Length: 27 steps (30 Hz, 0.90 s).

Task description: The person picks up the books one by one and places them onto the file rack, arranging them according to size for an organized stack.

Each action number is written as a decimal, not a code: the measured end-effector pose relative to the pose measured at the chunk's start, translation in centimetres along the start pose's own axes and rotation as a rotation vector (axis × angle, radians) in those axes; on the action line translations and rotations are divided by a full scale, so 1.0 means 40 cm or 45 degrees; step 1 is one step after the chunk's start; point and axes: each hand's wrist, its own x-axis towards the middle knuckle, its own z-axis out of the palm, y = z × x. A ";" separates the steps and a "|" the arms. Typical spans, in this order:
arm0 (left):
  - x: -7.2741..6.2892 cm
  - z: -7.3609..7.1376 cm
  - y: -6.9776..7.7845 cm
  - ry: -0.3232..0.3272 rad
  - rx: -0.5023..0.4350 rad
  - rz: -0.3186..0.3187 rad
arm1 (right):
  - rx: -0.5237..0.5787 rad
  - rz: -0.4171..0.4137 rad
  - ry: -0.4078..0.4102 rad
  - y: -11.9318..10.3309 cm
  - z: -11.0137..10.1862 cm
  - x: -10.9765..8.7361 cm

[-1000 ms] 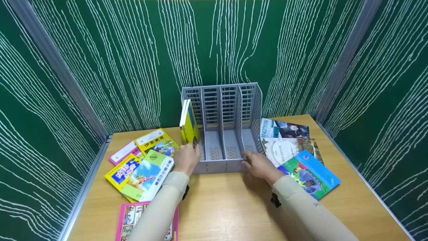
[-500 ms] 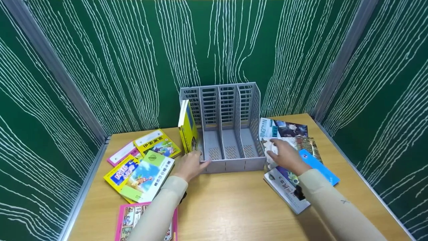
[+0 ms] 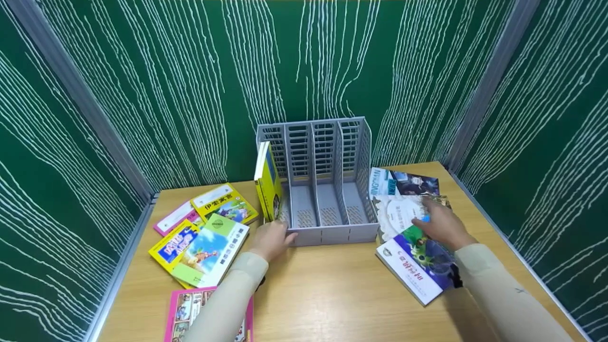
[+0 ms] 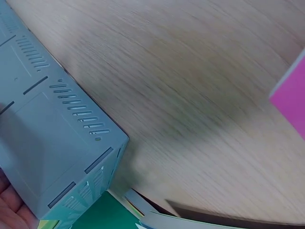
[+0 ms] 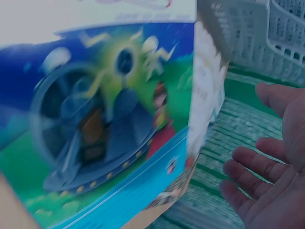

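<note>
In the head view, a grey four-slot magazine rack point(image 3: 308, 235) stands at the table's back. Yellow books point(image 3: 269, 185) stand upright in its leftmost slot. My left hand point(image 3: 268, 240) is at the rack's left front rim, thumb out to the right. In the left wrist view, its fingers point(image 4: 13, 206) show beside the rack's corner. To the right, my right hand point(image 3: 444, 223) hovers over a time-machine picture book point(image 3: 413, 270), fingers apart. The right wrist view shows that hand point(image 5: 267, 167) loosely spread, holding nothing, beside the picture book point(image 5: 119, 109).
Left of the rack lie overlapping books, with a green-and-white one point(image 3: 209, 251) on top. A pink-edged book point(image 3: 174, 304) is at the near left, partly behind my forearm. Beyond the picture book lie a pale book point(image 3: 394, 213) and a dark-covered one point(image 3: 418, 183).
My right hand has left the rack's right front corner and moved right over the picture book. My left hand has come down from the yellow books to the rack's front rim.
</note>
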 end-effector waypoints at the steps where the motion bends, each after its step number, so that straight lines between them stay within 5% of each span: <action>1: 0.000 0.002 -0.001 0.011 0.009 0.006 | 0.006 0.005 -0.006 0.011 -0.002 -0.001; 12: 0.002 0.016 -0.011 0.074 0.074 0.025 | 0.012 0.184 -0.140 0.100 -0.018 -0.011; 27: 0.008 0.010 -0.004 0.026 -0.012 -0.022 | 0.064 0.305 -0.262 0.207 0.012 -0.033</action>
